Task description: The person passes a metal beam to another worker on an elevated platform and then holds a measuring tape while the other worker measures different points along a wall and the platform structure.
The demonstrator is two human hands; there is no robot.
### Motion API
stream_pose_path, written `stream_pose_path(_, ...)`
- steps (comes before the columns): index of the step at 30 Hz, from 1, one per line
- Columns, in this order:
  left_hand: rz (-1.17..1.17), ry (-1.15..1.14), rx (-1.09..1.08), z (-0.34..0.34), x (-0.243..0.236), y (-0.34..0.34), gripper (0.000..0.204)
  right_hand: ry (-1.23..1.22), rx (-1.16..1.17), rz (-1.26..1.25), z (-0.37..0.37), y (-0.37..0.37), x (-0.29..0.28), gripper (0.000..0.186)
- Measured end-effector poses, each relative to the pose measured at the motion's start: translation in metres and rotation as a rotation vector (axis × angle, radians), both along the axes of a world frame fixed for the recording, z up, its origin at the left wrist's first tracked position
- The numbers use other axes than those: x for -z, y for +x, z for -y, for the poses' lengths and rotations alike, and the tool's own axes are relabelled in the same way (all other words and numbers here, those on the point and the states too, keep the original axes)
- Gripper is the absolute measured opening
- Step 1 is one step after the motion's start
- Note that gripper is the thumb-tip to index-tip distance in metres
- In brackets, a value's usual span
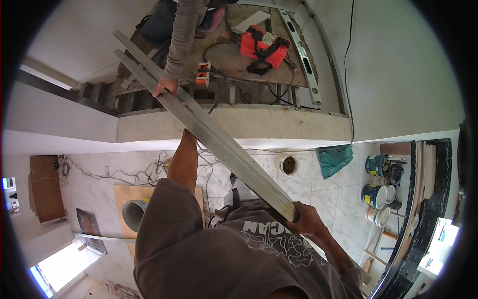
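Observation:
Two long grey metal profiles (219, 142) run slantwise from the upper left down to my chest, lying close together. My right hand (301, 219) is closed around their near end, at the right of my shirt. Farther up, my left hand (187, 133) reaches under the profiles and grips them from below; most of its fingers are hidden behind the metal. Beyond it, a co-worker's hand (166, 86), coming from a grey sleeve, grasps the profiles from above near their far end.
On the raised wooden platform (219, 50) lie a red-and-black bag (264, 47), an orange power outlet box (203, 74) and a long spirit level (301, 55). A low wall (239, 123) edges it. Buckets (374, 196), loose cables (112, 175) and a green sack (333, 160) sit on the tiled floor.

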State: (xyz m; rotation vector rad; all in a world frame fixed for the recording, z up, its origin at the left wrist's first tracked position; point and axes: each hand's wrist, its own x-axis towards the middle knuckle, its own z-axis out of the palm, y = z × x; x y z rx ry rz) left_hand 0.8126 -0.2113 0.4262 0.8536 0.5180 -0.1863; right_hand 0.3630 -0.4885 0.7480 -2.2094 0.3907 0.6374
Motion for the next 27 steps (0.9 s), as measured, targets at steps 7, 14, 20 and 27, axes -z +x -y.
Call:
stream_pose_path(7, 0.010, 0.027, -0.019, 0.000, -0.005, 0.004, 0.036, -0.020, -0.028, 0.052, -0.005, 0.005, -0.002, 0.052)
stream_pose_path(14, 0.016, 0.073, 0.003, -0.009, -0.008, 0.014, 0.035, 0.006, -0.012, 0.030, -0.004, 0.008, -0.005, 0.053)
stream_pose_path(20, 0.028, 0.140, 0.058, -0.021, -0.004, 0.018, 0.033, -0.019, -0.052, 0.041, -0.004, 0.009, -0.001, 0.054)
stream_pose_path(27, 0.330, 0.734, 0.383, -0.038, 0.004, -0.024, 0.036, -0.017, 0.003, 0.046, -0.011, 0.013, -0.008, 0.053)
